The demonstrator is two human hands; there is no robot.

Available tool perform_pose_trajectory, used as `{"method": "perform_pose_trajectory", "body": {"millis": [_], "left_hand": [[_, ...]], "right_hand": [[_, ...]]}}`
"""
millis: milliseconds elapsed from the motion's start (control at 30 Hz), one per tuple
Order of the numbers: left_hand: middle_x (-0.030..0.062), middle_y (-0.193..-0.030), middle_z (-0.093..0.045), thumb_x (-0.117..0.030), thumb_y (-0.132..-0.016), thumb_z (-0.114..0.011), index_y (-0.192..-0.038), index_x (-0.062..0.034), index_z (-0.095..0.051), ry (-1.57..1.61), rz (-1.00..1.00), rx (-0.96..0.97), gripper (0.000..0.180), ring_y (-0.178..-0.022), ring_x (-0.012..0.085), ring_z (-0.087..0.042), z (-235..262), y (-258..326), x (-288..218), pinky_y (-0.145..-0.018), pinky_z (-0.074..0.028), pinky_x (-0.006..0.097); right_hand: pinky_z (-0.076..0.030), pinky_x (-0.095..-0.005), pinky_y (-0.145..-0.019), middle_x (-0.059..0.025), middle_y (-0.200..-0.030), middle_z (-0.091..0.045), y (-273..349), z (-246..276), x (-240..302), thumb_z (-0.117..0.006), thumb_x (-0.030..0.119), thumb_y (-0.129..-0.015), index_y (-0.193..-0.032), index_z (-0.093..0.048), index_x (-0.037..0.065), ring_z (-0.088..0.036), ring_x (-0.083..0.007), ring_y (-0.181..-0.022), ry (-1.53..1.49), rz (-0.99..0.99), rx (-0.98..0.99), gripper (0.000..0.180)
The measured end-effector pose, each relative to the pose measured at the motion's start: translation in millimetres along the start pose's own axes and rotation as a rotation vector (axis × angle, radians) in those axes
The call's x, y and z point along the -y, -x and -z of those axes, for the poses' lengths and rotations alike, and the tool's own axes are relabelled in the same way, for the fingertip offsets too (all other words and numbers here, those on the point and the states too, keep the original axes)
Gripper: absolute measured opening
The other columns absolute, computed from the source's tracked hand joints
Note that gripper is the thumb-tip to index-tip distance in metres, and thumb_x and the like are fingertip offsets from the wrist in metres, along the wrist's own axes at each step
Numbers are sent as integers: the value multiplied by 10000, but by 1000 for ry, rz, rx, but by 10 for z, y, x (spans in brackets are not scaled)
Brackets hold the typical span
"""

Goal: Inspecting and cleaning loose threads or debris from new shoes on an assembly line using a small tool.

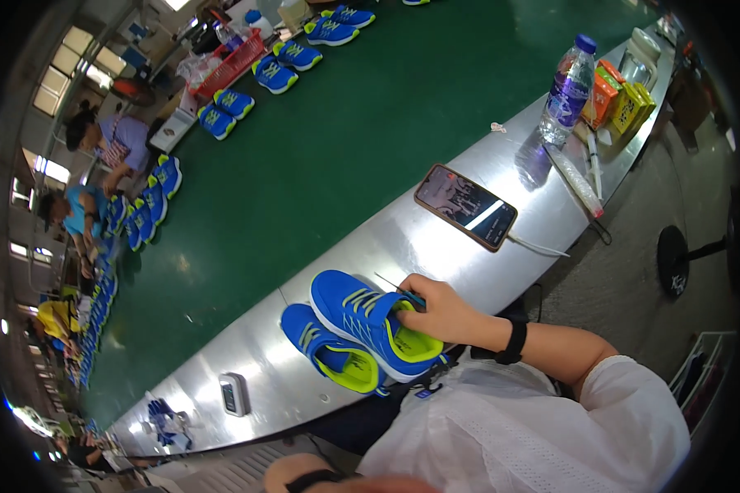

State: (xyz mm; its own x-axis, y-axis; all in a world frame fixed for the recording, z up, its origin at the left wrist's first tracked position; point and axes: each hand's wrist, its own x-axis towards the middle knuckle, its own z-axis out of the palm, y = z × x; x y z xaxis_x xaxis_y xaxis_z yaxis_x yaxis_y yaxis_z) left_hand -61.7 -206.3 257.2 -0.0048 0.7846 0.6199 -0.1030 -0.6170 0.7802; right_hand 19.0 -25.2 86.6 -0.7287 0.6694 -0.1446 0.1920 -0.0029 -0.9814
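A pair of blue sneakers with lime linings lies at the metal edge of the table, heels toward me. My right hand [446, 314] is closed at the opening of the right-lying sneaker [355, 311], by its strap. Between its fingers is a thin pointed tool [389, 283] with a teal handle, its tip over the shoe; its exact kind cannot be made out. The other sneaker [311, 338] rests against the first one's left side. My left hand [386, 485] shows only as a blur at the lower edge, its fingers hidden, near a wrist with a black band.
A phone [467, 207] with a white cable lies beyond my right hand. Farther right stand a water bottle [569, 94], small boxes [625, 107] and a jar [640, 59]. A small grey device [233, 394] lies left. Sneakers line the green belt's [337, 156] far side, where people work.
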Motion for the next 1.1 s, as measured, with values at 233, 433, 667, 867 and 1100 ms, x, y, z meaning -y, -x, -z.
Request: {"method": "perform_pose_trajectory", "body": {"millis": [233,433,667,867,1100], "left_hand": [[15,-1017,-585,-117,-921,-643,-956,-88,-610,392,-246,-146,56,-1024,172,-574,9,113,96,-969,-443,534],[37,-1011,-575,-67,-910,-622,-905,-69,-587,369,-346,3,35,-923,205,-585,286,117,109,-721,-537,400],[70,-1002,-567,-101,-925,-593,-936,-83,-568,297,-279,-357,33,-792,217,-538,-88,-75,51,-600,-489,355],[22,-1032,-562,-119,-913,-620,-975,-124,-580,315,-87,249,74,-823,196,-539,630,0,25,-678,-480,365],[15,-1094,-558,-149,-903,-645,-1023,-124,-584,381,-224,-47,137,-965,159,-492,206,15,-50,-696,-498,364]], "right_hand": [[-520,-429,-766,-141,-1027,-583,33,164,211,-694,168,-719,-1055,-576,46,-629,-357,-873,387,265,-285,377],[-529,-431,-753,-137,-1030,-585,-20,157,64,-697,180,-722,-1051,-566,38,-634,-356,-868,451,220,-321,382],[-526,-435,-770,-153,-1027,-608,-66,181,57,-701,194,-724,-1048,-581,42,-638,-364,-873,451,155,-336,378],[-521,-435,-775,-158,-1028,-608,-90,149,48,-695,192,-730,-1053,-579,36,-635,-367,-884,481,126,-319,377],[-520,-437,-777,-156,-1013,-614,-18,182,47,-686,192,-723,-1027,-602,36,-635,-369,-883,444,153,-342,352]]}}
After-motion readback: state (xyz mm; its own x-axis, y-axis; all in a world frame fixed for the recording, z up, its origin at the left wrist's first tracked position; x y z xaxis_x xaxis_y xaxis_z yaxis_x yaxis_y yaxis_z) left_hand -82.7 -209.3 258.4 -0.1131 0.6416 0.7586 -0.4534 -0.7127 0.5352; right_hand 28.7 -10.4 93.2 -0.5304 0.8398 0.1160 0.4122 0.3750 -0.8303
